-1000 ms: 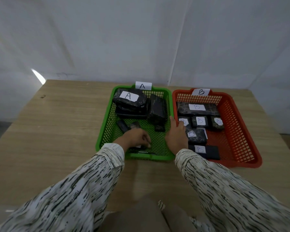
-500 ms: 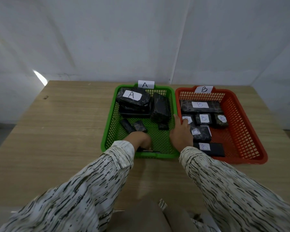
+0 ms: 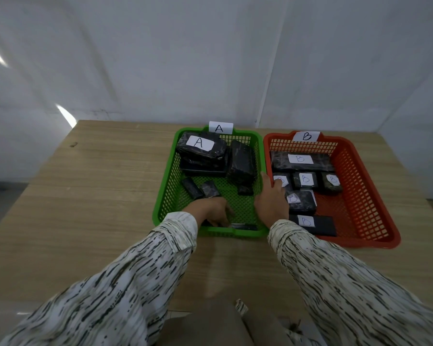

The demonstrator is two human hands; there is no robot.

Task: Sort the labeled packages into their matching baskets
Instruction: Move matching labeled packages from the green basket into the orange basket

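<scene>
Rim of green basket point(image 3: 238, 232): left hand point(image 3: 210, 211) just inside.

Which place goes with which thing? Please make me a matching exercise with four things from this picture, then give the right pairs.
Things
1. left hand
2. right hand
3. package with the big A label
4. long B package

Places
a. at the back of the red basket
b. in the far left corner of the green basket
c. low at the near edge of the green basket
d. over the rims where both baskets meet

Pairs: 1-c, 2-d, 3-b, 4-a
</scene>
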